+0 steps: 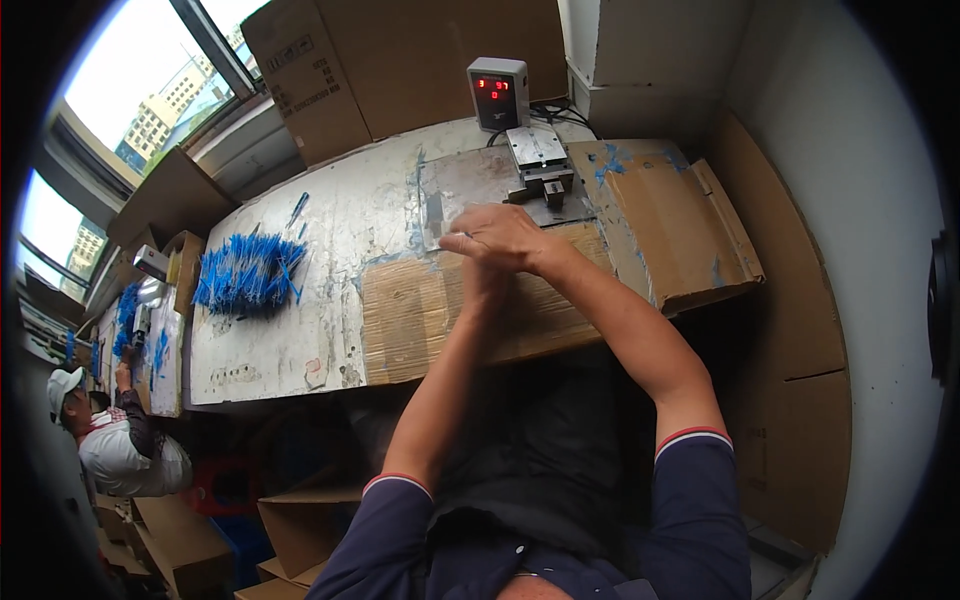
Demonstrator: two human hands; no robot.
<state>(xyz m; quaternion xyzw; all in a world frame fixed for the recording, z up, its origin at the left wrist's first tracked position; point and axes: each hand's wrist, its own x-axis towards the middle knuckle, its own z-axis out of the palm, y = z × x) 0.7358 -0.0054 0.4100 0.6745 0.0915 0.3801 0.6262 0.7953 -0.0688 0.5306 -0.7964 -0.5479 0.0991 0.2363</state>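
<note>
My right hand (503, 236) crosses over my left hand (486, 283) above the front part of the worktable. Its fingers point left and look pressed together; what they hold, if anything, does not show. My left hand is smeared by motion and mostly covered by the right, so its fingers are hidden. Just beyond them stands a small metal fixture (540, 155) on a grey metal plate (465, 178). A flat piece of cardboard (405, 310) lies on the table below my hands.
A pile of blue strips (250, 272) lies at the left of the table (325, 225). Behind the fixture is a box with a red display (497, 95). A cardboard box (685, 235) stands at the right. Another person (130, 450) works at the far left.
</note>
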